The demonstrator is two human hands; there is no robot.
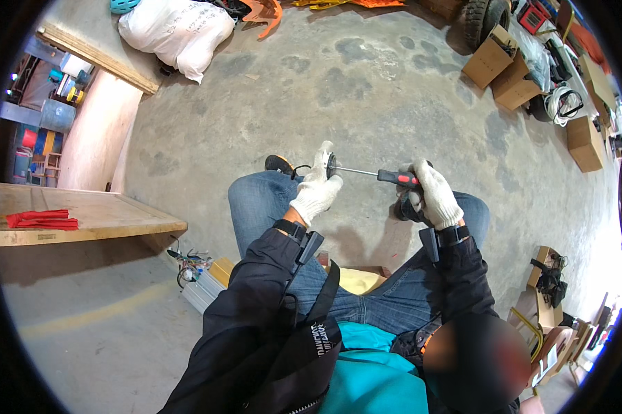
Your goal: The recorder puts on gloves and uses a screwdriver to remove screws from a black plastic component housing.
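Observation:
In a white knit glove, my left hand (pixel 316 190) is closed around a small dark round part (pixel 331 165) held out over the floor between my knees. A short black cord shows at the left side of that hand. My right hand (pixel 435 195), gloved too, grips a screwdriver (pixel 397 178) by its black and red handle. The screwdriver's thin metal shaft lies nearly level and points left, its tip at the dark part. Whether the tip sits in a screw is too small to tell. The fingers of my left hand hide much of the part.
A wooden bench (pixel 117 214) with red cloth (pixel 43 220) on it stands left. Below it lies a metal box with loose wires (pixel 190 265). Cardboard boxes (pixel 490 63) and coiled white cable (pixel 563 103) are at far right; a white sack (pixel 176 34) sits at far left.

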